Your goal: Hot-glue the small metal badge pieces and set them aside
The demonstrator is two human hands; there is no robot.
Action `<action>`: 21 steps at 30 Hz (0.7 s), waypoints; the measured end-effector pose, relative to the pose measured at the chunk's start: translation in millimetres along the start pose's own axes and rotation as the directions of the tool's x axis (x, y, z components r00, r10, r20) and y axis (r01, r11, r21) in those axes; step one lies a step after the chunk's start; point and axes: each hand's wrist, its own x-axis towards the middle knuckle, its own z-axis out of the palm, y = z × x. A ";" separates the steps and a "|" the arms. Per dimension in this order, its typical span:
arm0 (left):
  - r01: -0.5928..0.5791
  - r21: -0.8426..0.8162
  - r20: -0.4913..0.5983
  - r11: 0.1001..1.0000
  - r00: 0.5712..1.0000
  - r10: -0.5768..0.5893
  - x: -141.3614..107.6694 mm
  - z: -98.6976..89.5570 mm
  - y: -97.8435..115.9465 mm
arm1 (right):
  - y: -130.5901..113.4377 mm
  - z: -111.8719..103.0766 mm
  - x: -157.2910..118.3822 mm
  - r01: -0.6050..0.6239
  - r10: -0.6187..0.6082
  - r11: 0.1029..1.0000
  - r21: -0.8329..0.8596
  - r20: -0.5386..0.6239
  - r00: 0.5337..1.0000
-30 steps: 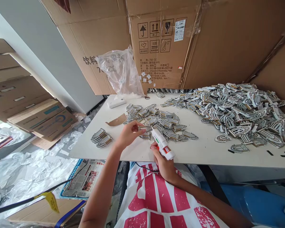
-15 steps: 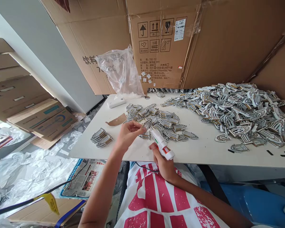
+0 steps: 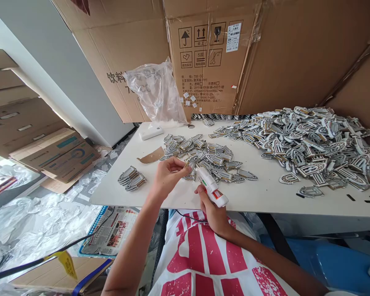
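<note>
Between thumb and fingers my left hand (image 3: 170,174) pinches a small grey arched piece (image 3: 192,161) with a cut-out frame shape. My right hand (image 3: 214,213) is wrapped round a white hot glue gun (image 3: 212,187) with a red-orange part near its back end. The gun's nozzle points up and left, close to the held piece; whether they touch I cannot tell. Behind both hands lies a loose heap of similar grey pieces (image 3: 216,154). A small row of stacked pieces (image 3: 132,178) rests left of my left hand.
A much bigger pile of the pieces (image 3: 314,144) covers the right of the white table (image 3: 172,199). A brown paper scrap (image 3: 152,156), a white box-like object (image 3: 151,133) and a clear plastic bag (image 3: 160,94) lie at the back left. Tall cardboard (image 3: 216,82) walls the rear.
The glue gun and my right hand have shifted very slightly right. My left hand has stayed nearly in place, still pinching the piece.
</note>
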 end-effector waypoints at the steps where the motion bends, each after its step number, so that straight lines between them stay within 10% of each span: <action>1: 0.000 0.000 -0.001 1.000 1.000 0.000 -0.5 0.1 0.6 | 0.0 0.4 0.6 -0.005 0.005 1.000 -0.003 -0.008 1.000; 21: -0.020 0.001 -0.023 1.000 1.000 0.020 -6.4 4.5 6.9 | -1.3 0.1 2.0 0.000 -0.001 1.000 -0.020 -0.014 1.000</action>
